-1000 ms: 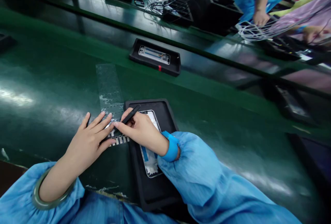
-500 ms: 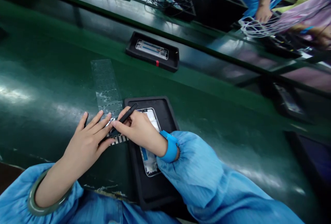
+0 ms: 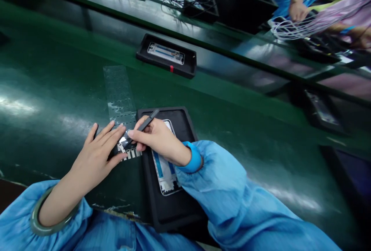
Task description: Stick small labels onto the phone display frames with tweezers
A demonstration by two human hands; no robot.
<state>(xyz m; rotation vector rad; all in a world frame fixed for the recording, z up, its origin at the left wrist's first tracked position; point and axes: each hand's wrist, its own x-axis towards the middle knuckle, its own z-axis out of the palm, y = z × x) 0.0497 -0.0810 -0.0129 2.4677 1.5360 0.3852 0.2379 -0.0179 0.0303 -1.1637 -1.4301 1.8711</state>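
Note:
My left hand (image 3: 97,154) lies flat with fingers spread on a clear strip of small stickers (image 3: 120,96) taped to the green surface, pressing its near end. My right hand (image 3: 158,141) pinches black tweezers (image 3: 146,123), whose tip meets the strip by my left fingertips. Under my right wrist sits a black tray (image 3: 185,127) holding a phone frame (image 3: 164,172), white with a blue stripe. A blue wrist strap (image 3: 193,158) circles my right wrist.
A second black tray (image 3: 189,63) with a phone frame rests farther back on the green belt. Black boxes and white cables (image 3: 292,31) crowd the far bench, where another person's hand (image 3: 298,11) works. More dark trays (image 3: 321,112) lie to the right.
The view drifted slightly. My right hand shifted a little left, uncovering more of the phone frame. The far tray slid leftward. My left hand stayed pressed on the strip.

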